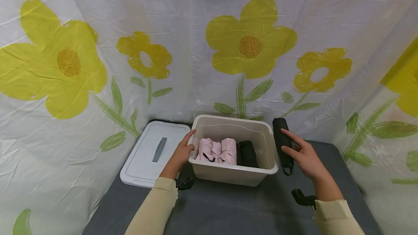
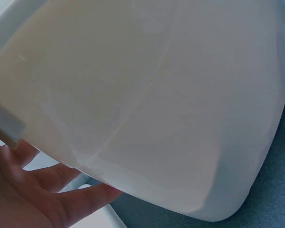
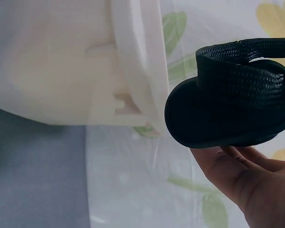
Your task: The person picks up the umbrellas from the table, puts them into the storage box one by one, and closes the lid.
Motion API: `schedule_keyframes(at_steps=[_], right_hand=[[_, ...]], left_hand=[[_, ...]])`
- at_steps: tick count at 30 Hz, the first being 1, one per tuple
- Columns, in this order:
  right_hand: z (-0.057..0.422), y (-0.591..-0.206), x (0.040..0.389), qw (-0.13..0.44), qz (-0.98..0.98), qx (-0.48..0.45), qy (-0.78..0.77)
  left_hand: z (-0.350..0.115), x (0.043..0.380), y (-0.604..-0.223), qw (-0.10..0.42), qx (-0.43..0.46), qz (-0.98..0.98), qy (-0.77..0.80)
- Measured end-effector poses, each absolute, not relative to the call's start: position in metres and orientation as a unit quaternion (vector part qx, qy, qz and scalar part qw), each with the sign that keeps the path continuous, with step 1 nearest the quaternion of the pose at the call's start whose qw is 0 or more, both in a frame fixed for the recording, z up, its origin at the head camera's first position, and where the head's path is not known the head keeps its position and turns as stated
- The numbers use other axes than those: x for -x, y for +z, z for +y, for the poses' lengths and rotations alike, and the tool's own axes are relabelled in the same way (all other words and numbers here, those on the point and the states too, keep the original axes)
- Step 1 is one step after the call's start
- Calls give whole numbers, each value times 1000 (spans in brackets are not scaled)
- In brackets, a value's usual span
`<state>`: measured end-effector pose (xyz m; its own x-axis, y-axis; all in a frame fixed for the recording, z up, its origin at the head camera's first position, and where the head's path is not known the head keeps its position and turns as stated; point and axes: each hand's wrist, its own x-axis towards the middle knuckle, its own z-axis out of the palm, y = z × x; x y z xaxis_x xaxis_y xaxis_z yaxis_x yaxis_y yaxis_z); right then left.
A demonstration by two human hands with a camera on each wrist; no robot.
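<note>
A beige plastic storage box (image 1: 225, 177) stands on the dark table. My left hand (image 1: 180, 157) holds its left rim; in the left wrist view the fingers (image 2: 88, 202) lie against the edge of the box wall (image 2: 180, 118). Inside stand several pink rolled fabric bundles (image 1: 228, 151) and, to their right, black ones (image 1: 247, 154). Just outside the box's right side, my right hand (image 1: 307, 157) grips a black folded umbrella (image 1: 282, 142), held upright and slightly tilted. Its flat end and wrist strap (image 3: 242, 71) show in the right wrist view.
Left of the box lies a white lid (image 1: 140, 155) with a grey handle. Behind the dark grey table (image 1: 228, 209) hangs a white cloth (image 1: 189, 82) printed with yellow flowers. A black wrist mount (image 1: 303, 197) sits on the right forearm, another on the left.
</note>
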<state>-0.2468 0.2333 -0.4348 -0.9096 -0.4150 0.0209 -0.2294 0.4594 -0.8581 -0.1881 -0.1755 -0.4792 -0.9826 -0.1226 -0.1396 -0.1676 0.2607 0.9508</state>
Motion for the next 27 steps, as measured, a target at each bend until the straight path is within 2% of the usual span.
schedule_keyframes(at_steps=[7,16,27], right_hand=[[221,-435,254,100,844,196,-489],[209,-438,264,117,826,222,-505],[188,-436,273,133,843,238,-464]], left_hand=[[-176,189,-481,21,94,793,602],[-186,208,-519,10,100,785,611],[-185,207,-519,9,106,787,608]])
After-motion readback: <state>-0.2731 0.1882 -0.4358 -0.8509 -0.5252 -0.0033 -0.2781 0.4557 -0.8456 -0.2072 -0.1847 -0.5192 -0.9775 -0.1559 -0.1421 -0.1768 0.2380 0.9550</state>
